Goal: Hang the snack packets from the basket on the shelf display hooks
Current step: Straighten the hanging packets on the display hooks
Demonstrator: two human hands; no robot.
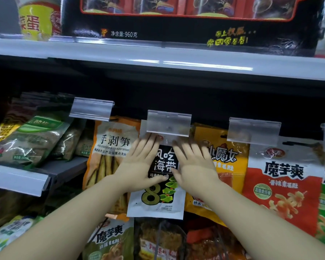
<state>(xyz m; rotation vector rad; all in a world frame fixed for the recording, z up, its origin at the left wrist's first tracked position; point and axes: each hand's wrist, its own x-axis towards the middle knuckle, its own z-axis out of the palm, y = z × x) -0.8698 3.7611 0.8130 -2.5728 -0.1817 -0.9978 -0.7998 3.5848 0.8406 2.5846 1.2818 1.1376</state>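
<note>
A white and black kelp snack packet [158, 201] with a large "8" hangs below the middle clear label holder [168, 123] of a display hook. My left hand [141, 164] lies flat on the packet's left side, fingers reaching up to its top edge. On the packet's right side my right hand [193, 164] does the same, thumb on the printed front. Both hands press or hold the packet near its top, under the label holder. The hook itself is hidden behind the holder. No basket is in view.
Neighbouring hooks carry an orange bamboo-shoot packet [111, 147], a yellow packet [225, 162] and a red and white konjac packet [283, 184]. Green bags [32, 139] lie on a left shelf. A white shelf edge [158, 59] runs overhead. More packets hang below [158, 241].
</note>
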